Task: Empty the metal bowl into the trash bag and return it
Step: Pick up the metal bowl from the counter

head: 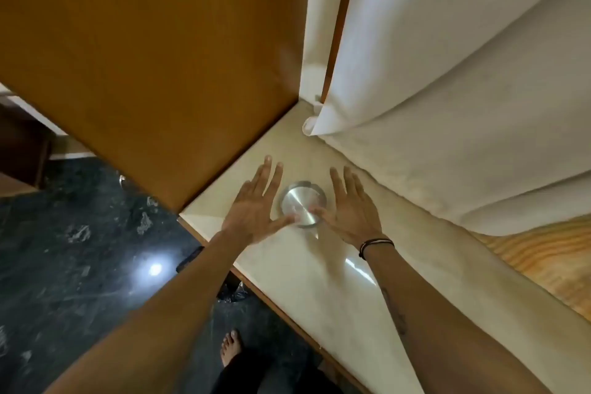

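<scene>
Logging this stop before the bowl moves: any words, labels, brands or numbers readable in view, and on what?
None readable.
Metal bowl: plain brushed metal, no marking visible.
White counter, wooden panel, white curtain: no text.
Wristband: no lettering visible.

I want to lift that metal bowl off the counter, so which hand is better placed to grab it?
Either; slight edge to the left hand. Both hands are spread open flanking the metal bowl, thumbs at its near rim. The right hand is about as near, so it's close.
</scene>
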